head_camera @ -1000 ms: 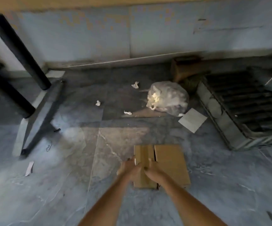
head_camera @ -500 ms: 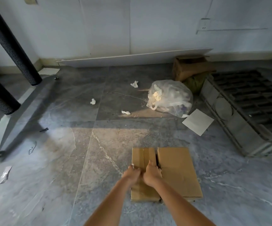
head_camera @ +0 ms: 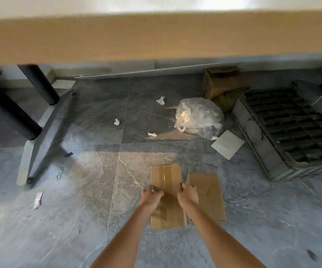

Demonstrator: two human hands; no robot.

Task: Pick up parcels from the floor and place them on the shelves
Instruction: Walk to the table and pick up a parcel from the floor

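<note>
A narrow brown cardboard parcel (head_camera: 166, 176) with a tape seam down its top is held between my two hands, raised a little over the grey floor. My left hand (head_camera: 151, 196) grips its left side and my right hand (head_camera: 187, 195) grips its right side. A second flat cardboard parcel (head_camera: 207, 192) lies on the floor just to the right, now apart from the first. A wooden shelf board (head_camera: 156, 37) crosses the whole top of the view.
A clear plastic bag (head_camera: 199, 116) of scraps, a white sheet (head_camera: 227, 144) and a grey slatted crate (head_camera: 283, 130) lie at the right. A brown box (head_camera: 224, 82) stands by the wall. Black table legs (head_camera: 38, 84) stand at the left. Paper scraps litter the floor.
My hands have spread from the parcel's middle to its two sides and drawn it away from the second parcel. My view has tipped up, bringing the wooden shelf board into sight.
</note>
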